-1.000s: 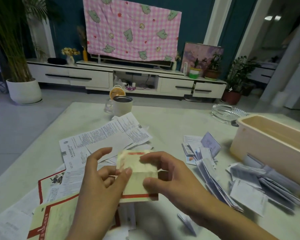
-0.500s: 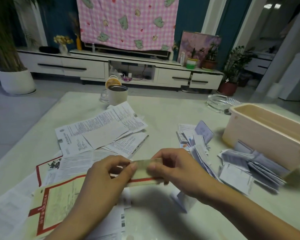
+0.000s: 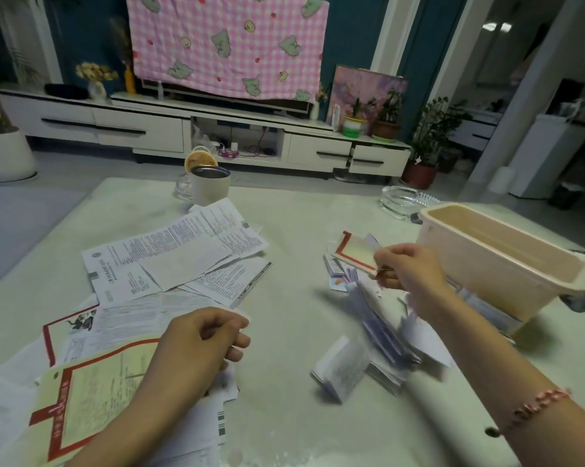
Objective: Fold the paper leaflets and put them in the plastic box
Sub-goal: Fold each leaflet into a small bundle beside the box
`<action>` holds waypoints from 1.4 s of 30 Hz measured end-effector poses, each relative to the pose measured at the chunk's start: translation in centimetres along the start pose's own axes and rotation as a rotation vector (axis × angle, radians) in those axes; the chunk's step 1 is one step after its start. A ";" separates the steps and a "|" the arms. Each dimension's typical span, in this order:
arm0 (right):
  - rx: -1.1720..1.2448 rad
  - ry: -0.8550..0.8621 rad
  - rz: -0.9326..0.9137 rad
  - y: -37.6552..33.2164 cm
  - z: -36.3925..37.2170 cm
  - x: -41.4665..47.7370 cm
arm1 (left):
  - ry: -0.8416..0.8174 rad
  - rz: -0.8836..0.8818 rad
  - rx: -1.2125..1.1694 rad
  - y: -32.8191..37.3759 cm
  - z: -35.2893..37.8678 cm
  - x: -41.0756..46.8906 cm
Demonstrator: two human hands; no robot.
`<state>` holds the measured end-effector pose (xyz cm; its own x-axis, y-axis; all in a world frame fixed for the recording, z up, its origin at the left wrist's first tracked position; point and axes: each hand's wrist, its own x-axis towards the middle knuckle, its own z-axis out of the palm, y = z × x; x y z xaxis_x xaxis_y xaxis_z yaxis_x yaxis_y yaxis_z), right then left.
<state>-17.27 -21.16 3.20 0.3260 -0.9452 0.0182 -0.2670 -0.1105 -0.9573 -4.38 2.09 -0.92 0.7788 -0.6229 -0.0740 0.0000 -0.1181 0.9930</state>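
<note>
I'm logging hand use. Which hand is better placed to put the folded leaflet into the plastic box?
Right. The right hand pinches the folded leaflet close to the plastic box; the left hand hangs loosely curled over the unfolded sheets, farther away.

Bare forearms, no sleeves; pink beaded bracelet (image 3: 537, 407) circles the right wrist.

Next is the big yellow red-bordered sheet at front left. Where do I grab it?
Probably the far right corner of the yellow sheet, beside the left hand, coming from the far side: thumb on top, fingers under the edge. It lies flat on other papers with that edge uncovered; the forearm hides its near right part.
</note>
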 end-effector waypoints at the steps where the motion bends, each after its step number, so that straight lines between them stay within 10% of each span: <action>1: -0.035 0.017 0.050 0.9 -0.6 0.7 | -0.008 -0.011 -0.002 -0.1 0.0 -0.1; 10: -1.033 -0.001 -0.035 4.5 0.5 1.9 | -0.013 -0.039 0.019 -0.8 -0.4 0.1; 23: -0.691 -0.042 -0.399 1.5 2.8 0.5 | 0.009 0.210 0.493 -1.1 -5.1 1.2; 32: -0.695 -0.576 -0.811 -0.3 8.8 -8.5 | -0.330 0.070 1.200 -1.9 -8.1 0.0; 42: -0.619 -0.743 -0.679 0.5 10.7 -11.2 | -0.155 0.225 1.227 -3.3 -9.6 -0.9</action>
<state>-11.36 -7.34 -0.55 0.9636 -0.2471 0.1018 -0.1628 -0.8448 -0.5098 0.91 10.46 -3.25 0.6039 -0.7971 -0.0068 -0.7704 -0.5858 0.2514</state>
